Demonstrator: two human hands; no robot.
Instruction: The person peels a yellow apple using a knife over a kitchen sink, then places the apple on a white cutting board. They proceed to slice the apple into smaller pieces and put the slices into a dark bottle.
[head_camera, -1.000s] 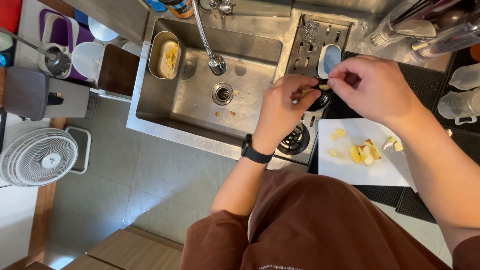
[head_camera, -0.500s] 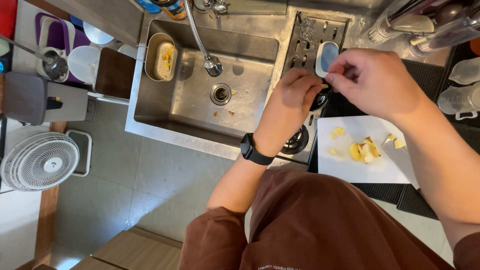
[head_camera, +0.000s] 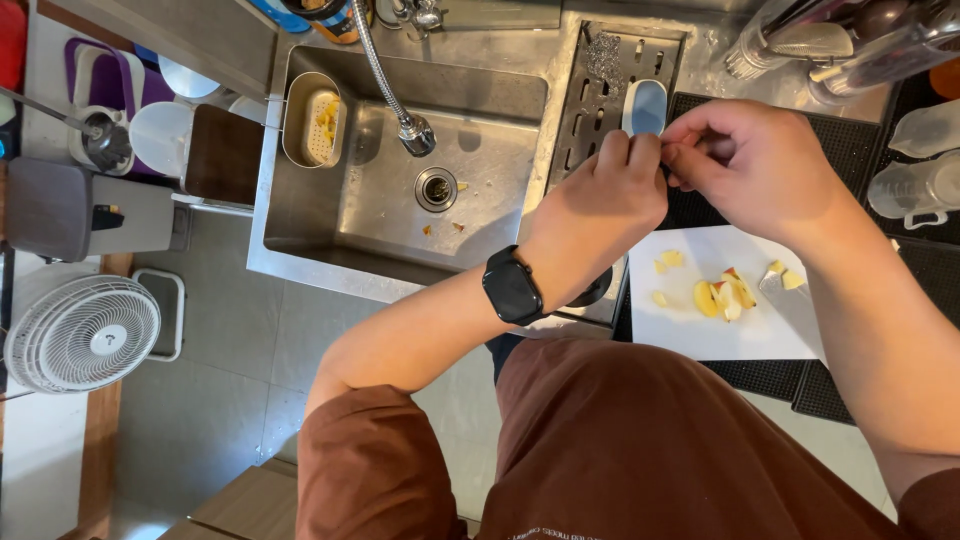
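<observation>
Now your left hand (head_camera: 600, 205) and right hand (head_camera: 755, 165) pinch together a small thing, hidden by fingers; its direction you cannot tell.

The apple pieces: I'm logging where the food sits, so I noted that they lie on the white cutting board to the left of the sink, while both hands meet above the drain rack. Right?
Not quite. The head view shows the apple pieces on the white cutting board to the right of the sink, not the left. The left hand and right hand do meet above the drain rack.
</observation>
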